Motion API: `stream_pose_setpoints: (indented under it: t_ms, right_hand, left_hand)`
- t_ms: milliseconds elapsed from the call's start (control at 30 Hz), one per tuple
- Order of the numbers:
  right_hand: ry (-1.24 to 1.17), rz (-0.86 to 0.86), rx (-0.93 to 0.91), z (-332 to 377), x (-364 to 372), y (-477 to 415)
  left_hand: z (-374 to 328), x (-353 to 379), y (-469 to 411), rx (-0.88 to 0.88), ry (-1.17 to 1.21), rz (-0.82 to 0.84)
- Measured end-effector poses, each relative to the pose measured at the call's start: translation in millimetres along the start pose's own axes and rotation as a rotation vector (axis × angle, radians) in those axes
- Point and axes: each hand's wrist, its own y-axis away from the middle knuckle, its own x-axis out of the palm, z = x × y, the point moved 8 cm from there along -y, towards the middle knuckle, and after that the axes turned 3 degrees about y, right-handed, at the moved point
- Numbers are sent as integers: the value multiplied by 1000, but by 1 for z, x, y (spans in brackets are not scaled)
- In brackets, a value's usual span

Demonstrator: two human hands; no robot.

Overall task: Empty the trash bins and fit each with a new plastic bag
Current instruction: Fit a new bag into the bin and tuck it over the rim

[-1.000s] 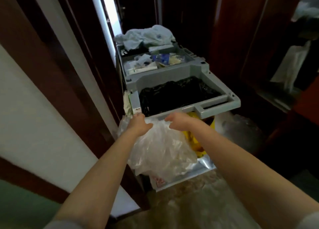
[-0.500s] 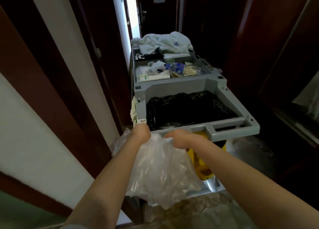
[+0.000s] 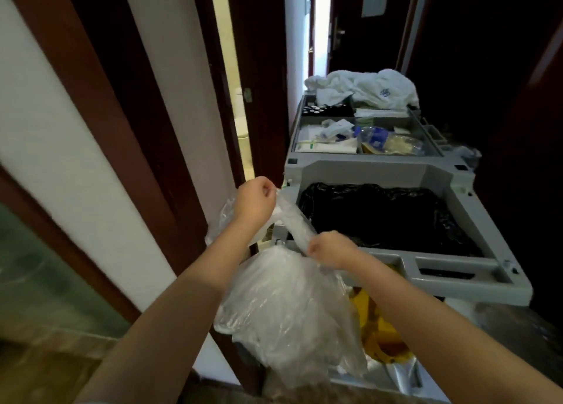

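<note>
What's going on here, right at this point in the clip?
A person stands at a grey plastic housekeeping cart. The left hand and right hand each grip the twisted neck of a bulging clear plastic bag, stretched between them. The bag hangs in front of the cart's black bin liner, not yet inside it.

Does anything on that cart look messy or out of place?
A crumpled white towel is heaped at the far end of the cart, unfolded and partly covering the far compartments. Nothing looks spilled or broken.
</note>
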Motion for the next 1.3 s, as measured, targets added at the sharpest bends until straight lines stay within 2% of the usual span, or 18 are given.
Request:
stream_pose_setpoints:
  t_ms: [100, 167, 267, 333, 400, 633, 733, 867, 1000, 1167, 1300]
  right_hand:
    - [-252, -372, 42, -19, -36, 6]
    - [-325, -414, -50, -19, -46, 6]
    - [-224, -225, -288, 11, -40, -3]
    - [-176, -189, -444, 38, -35, 0]
    - [-233, -167, -542, 69, -30, 12]
    - [-145, -56, -789, 211, 16, 78]
    - [-113, 36, -911, 277, 50, 122]
    - [-46, 164, -1061, 368, 97, 183]
    - [17, 231, -1163, 451, 139, 234]
    - [91, 235, -1265, 550, 190, 286]
    - [198, 281, -1330, 603, 227, 295]
  left_hand:
    - [-5, -12, 25, -41, 18, -44]
    - [-10, -18, 48, -63, 24, -61]
    - [-21, -37, 89, -78, 27, -135]
    - [-27, -59, 118, -94, -33, -227]
    - [-23, -90, 149, -135, -88, -309]
    - [53, -201, 283, -550, -199, -441]
    - [86, -236, 334, -613, -231, -382]
    - [122, -272, 401, -666, -298, -194]
    - [159, -315, 471, -756, -276, -123]
    - [222, -385, 551, -860, -330, -196]
    - [274, -417, 579, -911, -306, -211]
